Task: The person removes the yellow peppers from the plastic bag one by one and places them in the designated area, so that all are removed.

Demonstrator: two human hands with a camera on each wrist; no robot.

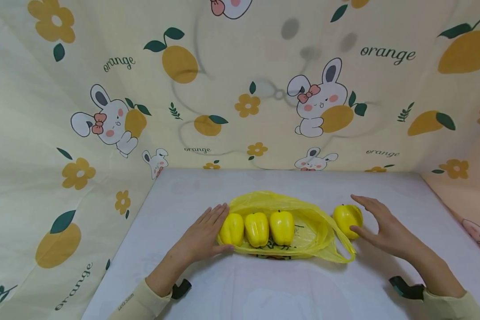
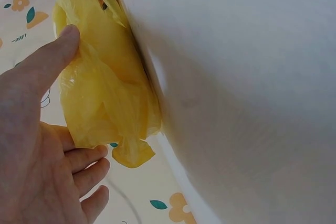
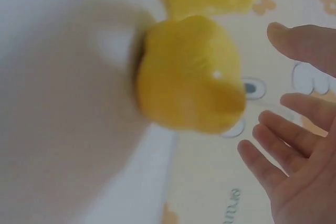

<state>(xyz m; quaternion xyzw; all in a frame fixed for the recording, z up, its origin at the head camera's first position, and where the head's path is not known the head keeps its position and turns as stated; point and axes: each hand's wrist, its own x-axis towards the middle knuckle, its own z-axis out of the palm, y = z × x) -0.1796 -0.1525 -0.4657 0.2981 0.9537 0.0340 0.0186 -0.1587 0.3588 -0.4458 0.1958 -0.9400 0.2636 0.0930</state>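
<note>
A yellow plastic bag (image 1: 318,229) lies on its side, its mouth and handle toward the right. Three yellow bell peppers (image 1: 258,230) show in a row within its left half. My left hand (image 1: 202,235) rests against the bag's closed left end, fingers extended; in the left wrist view the thumb (image 2: 55,53) overlaps the yellow plastic. Outside the bag, just right of its mouth, stands another yellow bell pepper (image 1: 347,220). My right hand (image 1: 384,229) hovers around that pepper's right side, thumb and fingers spread wide. The right wrist view shows a gap between fingers and pepper (image 3: 191,77).
A white tabletop (image 1: 272,289) carries everything. Behind it and at the left hangs a cream cloth (image 1: 224,98) printed with rabbits and oranges. Dark straps with small mounts (image 1: 406,289) sit at both wrists.
</note>
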